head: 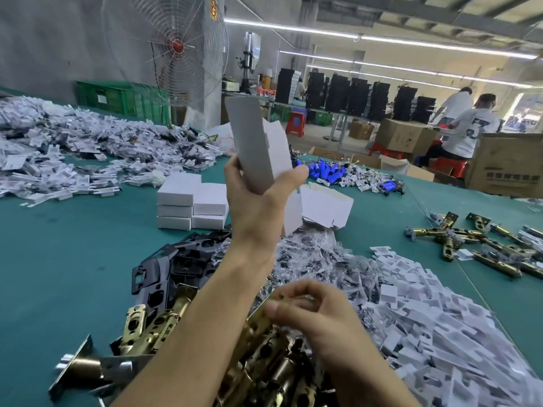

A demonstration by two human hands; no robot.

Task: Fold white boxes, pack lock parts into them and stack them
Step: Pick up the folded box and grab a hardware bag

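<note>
White card is what I have up in front of me: a white box (258, 148), opened into a sleeve but with its end flaps not tucked. My left hand (258, 198) grips its lower end, fingers at the 9 o'clock side and thumb at the 3 o'clock side, forearm raised steeply from 7 o'clock so the box tilts up toward 12.

Some of the job is done, I judge. A stack of closed boxes (191, 204) stands on the green table (58, 259) at 9 o'clock of that hand, in two columns side by side. Plenty is left: flat cartons (326, 207) lie at 3 o'clock of it, and the supply heaps look barely dented. This box holds nothing that I can see, and it has yet to be filled, closed and stacked.

My right hand (317, 315) is low at 6 o'clock, knuckles up and fingers curled, over the pile of brass latches (264, 362). Its thumb and fingers pinch a brass latch (260, 314) by its plate, though blur softens the contact. Black strike plates (182, 265) lie at 9 o'clock of this hand, bagged screws (323, 259) at 12, and white card inserts (440, 333) spread toward 3.

Next, I think, this latch goes up to the open end of the box.
</note>
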